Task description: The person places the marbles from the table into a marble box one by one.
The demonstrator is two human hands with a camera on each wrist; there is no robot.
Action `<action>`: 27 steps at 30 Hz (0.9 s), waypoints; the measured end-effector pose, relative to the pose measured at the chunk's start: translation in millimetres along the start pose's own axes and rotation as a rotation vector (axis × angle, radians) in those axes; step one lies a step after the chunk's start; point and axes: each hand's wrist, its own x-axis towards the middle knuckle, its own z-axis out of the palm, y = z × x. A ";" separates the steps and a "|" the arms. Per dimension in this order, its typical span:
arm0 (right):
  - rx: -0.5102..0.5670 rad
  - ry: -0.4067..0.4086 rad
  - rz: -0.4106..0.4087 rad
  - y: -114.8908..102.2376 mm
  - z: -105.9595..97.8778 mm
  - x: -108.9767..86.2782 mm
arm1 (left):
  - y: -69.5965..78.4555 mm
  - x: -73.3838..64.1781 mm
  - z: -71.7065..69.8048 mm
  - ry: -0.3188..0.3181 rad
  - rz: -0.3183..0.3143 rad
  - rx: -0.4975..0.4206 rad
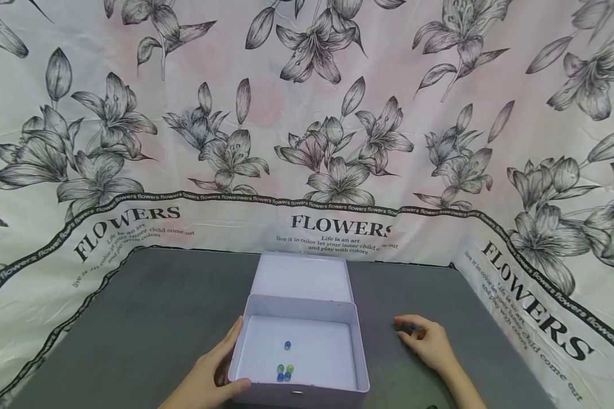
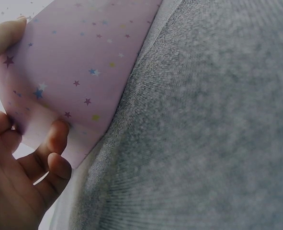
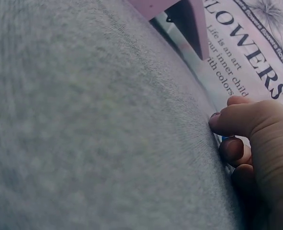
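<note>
Box point(image 1: 317, 335) sits on the grey table point(image 1: 174, 307), lid point(image 1: 302, 276) folded back at the far side. Left hand point(image 1: 207, 366) grips the box's left side, thumb on the near corner. Right hand point(image 1: 427, 341) is beside the box, well apart from it, fingers curled round what looks like a small blue bead point(image 1: 411, 327); mostly hidden, so count can't be told. Inside the box: one lone blue bead point(image 1: 287, 345), plus four beads bunched near the front wall, two blue, one green point(image 1: 280, 368), one yellow-green point(image 1: 290, 368). Likely risks: a loose pinch could let the held bead slip and roll off across the table; a tug or tilt from the left hand could scatter the beads inside. Left wrist view gives the coloured stars point(image 2: 38, 93) on the pink outer wall, not readable from the head view; only the head view shows the box's contents. Right wrist catches just a blue speck between the fingers.
</note>
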 end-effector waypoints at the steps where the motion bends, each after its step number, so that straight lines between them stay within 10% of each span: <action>1: -0.008 0.003 0.001 0.3 0.1 0.2 | 0.1 -0.1 -0.1 0.002 -0.007 -0.005; 27: -0.084 -0.025 0.066 -3.9 -3.7 -0.4 | 0.8 0.8 0.7 -0.028 -0.039 -0.090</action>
